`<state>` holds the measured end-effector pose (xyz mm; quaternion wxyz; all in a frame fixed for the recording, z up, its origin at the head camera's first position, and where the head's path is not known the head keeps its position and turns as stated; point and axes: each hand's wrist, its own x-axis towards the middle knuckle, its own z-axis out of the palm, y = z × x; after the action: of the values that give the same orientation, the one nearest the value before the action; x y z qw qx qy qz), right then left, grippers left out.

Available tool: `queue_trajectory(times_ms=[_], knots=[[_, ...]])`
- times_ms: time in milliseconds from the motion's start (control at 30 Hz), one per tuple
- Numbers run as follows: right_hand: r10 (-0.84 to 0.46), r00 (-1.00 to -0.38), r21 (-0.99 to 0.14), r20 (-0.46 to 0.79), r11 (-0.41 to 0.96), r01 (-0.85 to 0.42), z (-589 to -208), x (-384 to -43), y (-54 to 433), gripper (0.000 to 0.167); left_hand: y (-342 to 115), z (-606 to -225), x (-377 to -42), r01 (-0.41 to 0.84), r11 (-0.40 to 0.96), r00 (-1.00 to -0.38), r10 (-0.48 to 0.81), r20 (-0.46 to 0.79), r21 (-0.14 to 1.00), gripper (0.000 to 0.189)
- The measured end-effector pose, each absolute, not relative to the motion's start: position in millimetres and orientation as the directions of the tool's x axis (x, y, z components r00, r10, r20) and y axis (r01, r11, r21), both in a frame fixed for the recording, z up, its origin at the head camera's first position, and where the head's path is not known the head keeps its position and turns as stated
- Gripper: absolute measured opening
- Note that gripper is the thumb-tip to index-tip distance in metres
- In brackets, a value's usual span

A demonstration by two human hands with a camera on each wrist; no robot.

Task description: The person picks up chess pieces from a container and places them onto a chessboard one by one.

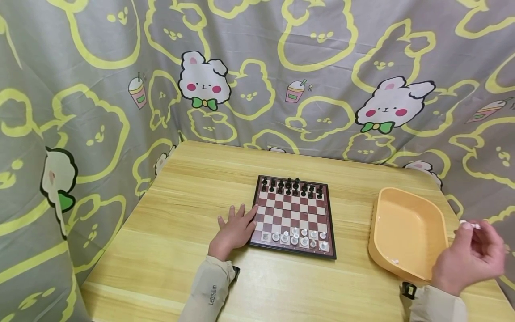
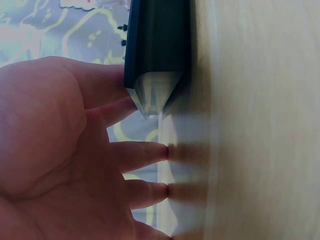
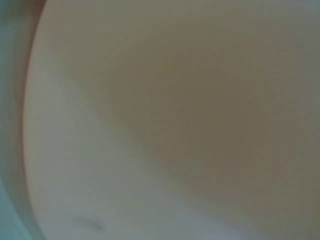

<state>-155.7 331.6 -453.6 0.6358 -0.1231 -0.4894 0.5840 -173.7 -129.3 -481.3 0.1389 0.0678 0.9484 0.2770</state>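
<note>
The right hand (image 1: 470, 259) had a white piece (image 1: 476, 226) pinched in its grip by the table's (image 1: 161, 250) right edge; the chessboard (image 1: 289, 213) lay leftward, past the orange tray (image 1: 406, 228), nearer the left hand (image 1: 234, 230), spread against its left edge.

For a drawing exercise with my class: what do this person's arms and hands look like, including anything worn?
The left hand and right hand are bare, without gloves. Beige sleeves cover the forearms; the left sleeve has dark lettering running lengthwise, while the right sleeve shows none. A small black device shows at the left wrist, another at the right.
</note>
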Motion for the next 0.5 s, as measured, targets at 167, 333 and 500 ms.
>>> queue_trajectory(times_ms=[167, 333, 500], knots=[[0.881, -0.215, -0.732, 0.422, 0.192, -0.654, -449, -157, 322, 0.017, -130, -481, -173, 0.049, 0.838, -0.953, 0.202, -0.226, 0.544, 0.053], [0.862, -0.259, -0.721, 0.437, 0.163, -0.674, -439, -154, 303, 0.020, -130, -482, -174, 0.047, 0.837, -0.953, 0.201, -0.226, 0.546, 0.053], [0.845, -0.313, -0.703, 0.434, 0.101, -0.704, -432, -154, 288, 0.026, -130, -482, -173, 0.047, 0.838, -0.953, 0.201, -0.228, 0.544, 0.053]])
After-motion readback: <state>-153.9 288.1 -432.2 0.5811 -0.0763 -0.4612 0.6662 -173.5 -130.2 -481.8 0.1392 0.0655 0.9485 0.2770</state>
